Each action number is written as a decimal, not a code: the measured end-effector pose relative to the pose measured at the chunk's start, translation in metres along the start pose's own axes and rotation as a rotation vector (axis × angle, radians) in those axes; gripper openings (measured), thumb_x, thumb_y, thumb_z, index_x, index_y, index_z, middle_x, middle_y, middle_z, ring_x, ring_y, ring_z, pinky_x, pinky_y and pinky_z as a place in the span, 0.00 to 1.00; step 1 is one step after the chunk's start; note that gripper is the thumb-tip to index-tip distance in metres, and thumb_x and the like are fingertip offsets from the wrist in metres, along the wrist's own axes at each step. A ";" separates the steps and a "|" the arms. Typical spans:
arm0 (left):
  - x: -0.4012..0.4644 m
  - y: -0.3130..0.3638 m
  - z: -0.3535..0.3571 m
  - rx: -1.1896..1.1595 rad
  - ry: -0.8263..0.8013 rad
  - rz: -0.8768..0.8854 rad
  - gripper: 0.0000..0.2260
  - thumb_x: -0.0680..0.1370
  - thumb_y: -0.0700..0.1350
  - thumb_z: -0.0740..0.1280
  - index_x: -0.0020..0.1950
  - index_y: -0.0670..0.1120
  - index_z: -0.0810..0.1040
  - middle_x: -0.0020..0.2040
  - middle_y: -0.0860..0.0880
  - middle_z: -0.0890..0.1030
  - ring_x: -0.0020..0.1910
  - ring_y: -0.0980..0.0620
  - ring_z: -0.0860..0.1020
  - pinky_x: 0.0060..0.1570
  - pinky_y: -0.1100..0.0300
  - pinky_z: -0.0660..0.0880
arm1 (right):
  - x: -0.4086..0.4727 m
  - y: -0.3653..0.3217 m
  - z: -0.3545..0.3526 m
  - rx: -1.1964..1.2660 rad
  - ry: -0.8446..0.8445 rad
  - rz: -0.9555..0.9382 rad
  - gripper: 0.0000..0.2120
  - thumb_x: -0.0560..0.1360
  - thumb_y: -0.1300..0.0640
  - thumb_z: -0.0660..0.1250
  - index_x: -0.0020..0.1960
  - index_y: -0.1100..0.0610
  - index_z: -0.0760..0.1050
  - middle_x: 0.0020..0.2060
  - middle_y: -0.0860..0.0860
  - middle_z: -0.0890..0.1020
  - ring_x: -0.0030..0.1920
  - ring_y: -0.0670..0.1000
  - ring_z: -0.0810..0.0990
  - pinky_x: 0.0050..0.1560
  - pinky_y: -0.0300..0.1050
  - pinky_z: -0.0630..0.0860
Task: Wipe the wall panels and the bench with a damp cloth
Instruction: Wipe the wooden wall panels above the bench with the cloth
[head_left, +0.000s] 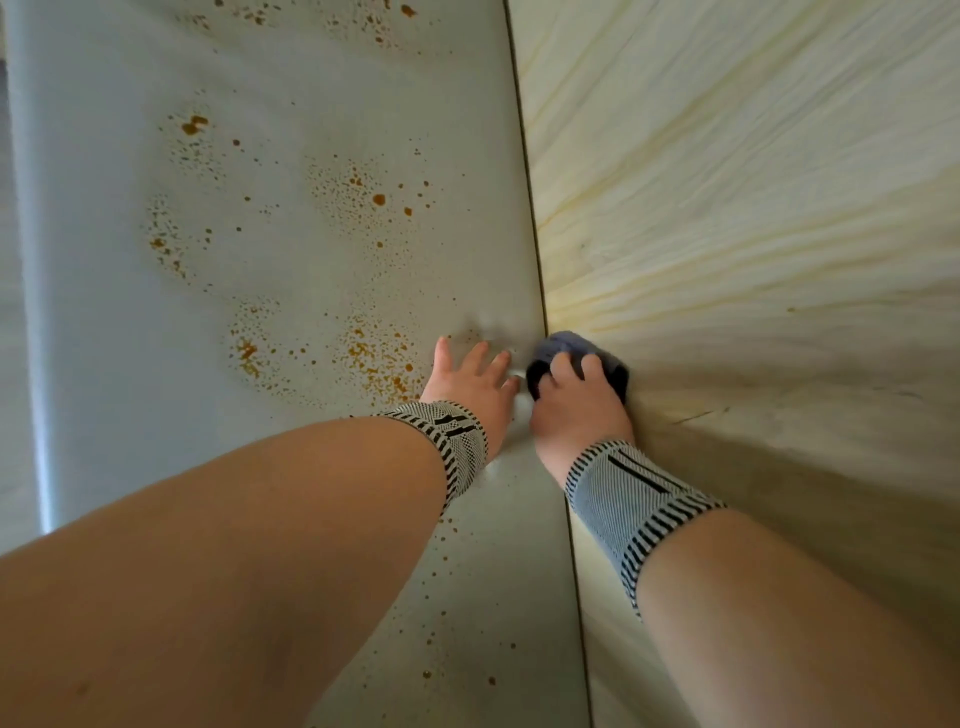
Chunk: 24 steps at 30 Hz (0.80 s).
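Your right hand (571, 400) grips the cloth (571, 345) into the seam, while your flat, spread left hand (475, 382) at nine o'clock braces on the stained desk (291, 249).

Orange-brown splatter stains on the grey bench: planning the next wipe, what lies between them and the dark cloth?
In the head view, the open left hand rests flat on the grey bench, between the orange-brown stains and the dark bunched cloth.
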<state>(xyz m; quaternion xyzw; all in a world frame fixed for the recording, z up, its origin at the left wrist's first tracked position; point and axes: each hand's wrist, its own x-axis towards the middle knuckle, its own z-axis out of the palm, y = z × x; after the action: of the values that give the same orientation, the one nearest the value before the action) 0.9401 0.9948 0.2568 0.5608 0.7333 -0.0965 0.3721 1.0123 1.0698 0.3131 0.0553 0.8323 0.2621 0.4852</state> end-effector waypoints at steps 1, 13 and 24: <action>0.000 -0.001 -0.001 0.002 -0.001 0.002 0.35 0.80 0.51 0.64 0.82 0.50 0.47 0.81 0.48 0.42 0.80 0.43 0.41 0.73 0.31 0.40 | -0.005 -0.007 0.006 -0.003 -0.036 -0.033 0.21 0.82 0.52 0.52 0.71 0.59 0.70 0.70 0.57 0.68 0.71 0.63 0.58 0.68 0.60 0.57; -0.006 0.006 -0.012 0.065 -0.030 -0.014 0.41 0.79 0.52 0.67 0.81 0.49 0.43 0.81 0.46 0.41 0.80 0.42 0.41 0.73 0.32 0.43 | -0.083 -0.002 0.018 0.128 -0.051 -0.058 0.20 0.82 0.54 0.52 0.68 0.57 0.73 0.73 0.58 0.65 0.74 0.63 0.53 0.69 0.59 0.53; -0.077 0.060 -0.093 -0.060 0.251 0.133 0.39 0.82 0.54 0.58 0.78 0.48 0.31 0.79 0.51 0.33 0.79 0.46 0.36 0.74 0.33 0.41 | -0.170 0.055 -0.035 0.234 0.077 0.186 0.23 0.83 0.56 0.49 0.75 0.63 0.62 0.76 0.58 0.58 0.76 0.62 0.48 0.72 0.57 0.49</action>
<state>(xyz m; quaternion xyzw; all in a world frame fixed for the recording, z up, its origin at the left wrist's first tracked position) 0.9603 1.0104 0.3896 0.6044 0.7379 0.0215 0.2996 1.0628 1.0448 0.4860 0.1780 0.8664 0.2091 0.4169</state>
